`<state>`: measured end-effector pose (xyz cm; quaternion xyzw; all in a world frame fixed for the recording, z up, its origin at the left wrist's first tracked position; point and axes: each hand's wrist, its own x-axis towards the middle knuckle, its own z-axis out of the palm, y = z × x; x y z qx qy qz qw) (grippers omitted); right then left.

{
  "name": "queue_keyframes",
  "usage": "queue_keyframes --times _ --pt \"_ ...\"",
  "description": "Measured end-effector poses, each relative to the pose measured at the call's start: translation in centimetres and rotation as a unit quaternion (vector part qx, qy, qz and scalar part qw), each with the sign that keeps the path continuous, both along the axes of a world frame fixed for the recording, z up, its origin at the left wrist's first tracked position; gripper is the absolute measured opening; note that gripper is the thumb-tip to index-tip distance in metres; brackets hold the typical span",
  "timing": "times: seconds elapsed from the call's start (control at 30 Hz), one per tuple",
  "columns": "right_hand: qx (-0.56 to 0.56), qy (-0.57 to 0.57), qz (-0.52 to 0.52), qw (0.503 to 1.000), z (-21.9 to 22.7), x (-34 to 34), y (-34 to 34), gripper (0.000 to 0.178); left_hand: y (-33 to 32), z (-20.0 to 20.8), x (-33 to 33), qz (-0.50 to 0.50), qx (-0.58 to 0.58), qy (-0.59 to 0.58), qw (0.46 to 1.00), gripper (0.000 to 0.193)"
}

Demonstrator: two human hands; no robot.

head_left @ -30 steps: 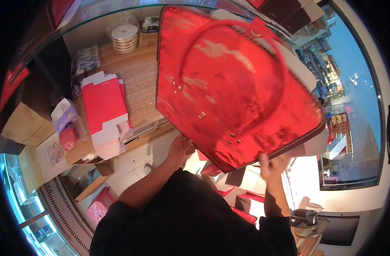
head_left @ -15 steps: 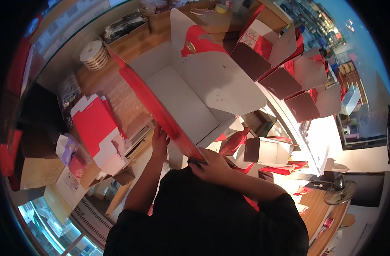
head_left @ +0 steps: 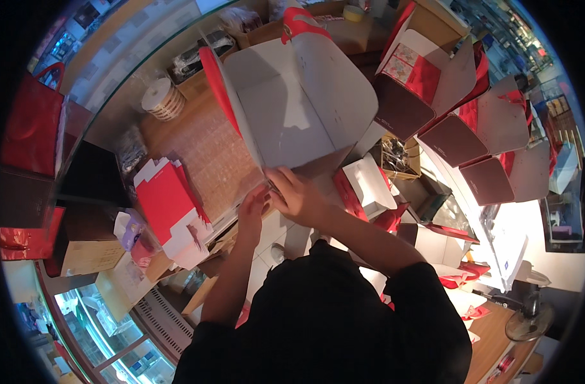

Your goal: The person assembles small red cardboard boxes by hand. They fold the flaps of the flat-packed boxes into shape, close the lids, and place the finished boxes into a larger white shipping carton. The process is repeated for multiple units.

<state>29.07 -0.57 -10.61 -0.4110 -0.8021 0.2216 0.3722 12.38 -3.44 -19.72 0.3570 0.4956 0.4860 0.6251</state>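
Left hand (head_left: 250, 215) loosely curled at near corner of gift box (head_left: 283, 125), hold unclear; right hand (head_left: 297, 197) half closed there, apparently pinching edge. Gift box apparently on desk (head_left: 200, 144), likely light, stiff, crease-prone: take by wall edges. Stacked spools (head_left: 162, 100) left of gift box.

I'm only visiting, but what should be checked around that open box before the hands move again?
1. Both hands at the box: ok; left hand and right hand meet at its near corner.
2. Firm grip: cannot tell; fingers overlap.
3. Open white-lined cardboard box empty inside: ok.
4. Box fully supported by the brown wooden counter: cannot tell; underside hidden.
5. Flat red-and-white cardboard cartons apart from the box: ok.
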Motion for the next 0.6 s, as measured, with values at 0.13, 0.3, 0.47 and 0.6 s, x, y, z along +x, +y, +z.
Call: queue_keyframes --times 0.13,0.3,0.47,0.6 --pt "-0.006 -0.014 0.007 1.000 -0.2 0.6 5.0 0.045 -3.0 0.2 -1.0 0.018 -0.065 0.079 0.995 0.032" --pt "-0.015 0.055 0.036 0.998 -0.9 1.7 9.9 0.045 -6.6 -2.1 -4.8 0.083 -0.003 0.202 0.976 0.024" --pt "-0.060 0.089 0.036 0.994 -0.3 1.5 10.0 0.048 -9.5 -0.7 -8.2 0.197 0.041 0.380 0.903 0.022" --pt "0.060 0.172 -0.090 0.979 -0.9 1.0 6.6 0.049 -10.3 2.0 -12.7 0.301 0.049 0.457 0.836 0.025"
